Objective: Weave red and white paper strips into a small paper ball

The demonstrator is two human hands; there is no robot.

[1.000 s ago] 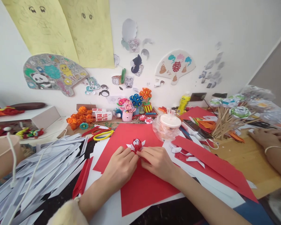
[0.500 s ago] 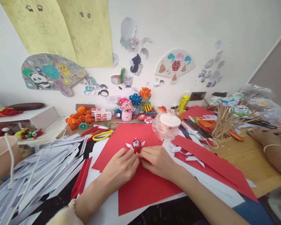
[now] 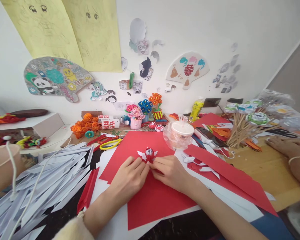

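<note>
A small folded paper flower (image 3: 149, 154), red and white with pointed white tips, is held between my two hands above a red sheet of paper (image 3: 150, 208). My left hand (image 3: 132, 175) pinches its near left side, fingers curled. On the near right side, the fingers of my right hand (image 3: 171, 171) are closed on it too. Both hands meet at the flower's base, and the fingertips partly hide that part.
White folded strips (image 3: 57, 180) heap on the left, with yellow-handled scissors (image 3: 110, 144) behind. A lidded cup in plastic (image 3: 181, 131) stands beyond my right hand. Paper flowers on sticks (image 3: 242, 126) lie right, near another person's hand (image 3: 281, 146). Red strips (image 3: 88, 191) lie left.
The flower has tipped slightly and sits a little further right in view. Both hands stay closed at its base, with small finger shifts.
</note>
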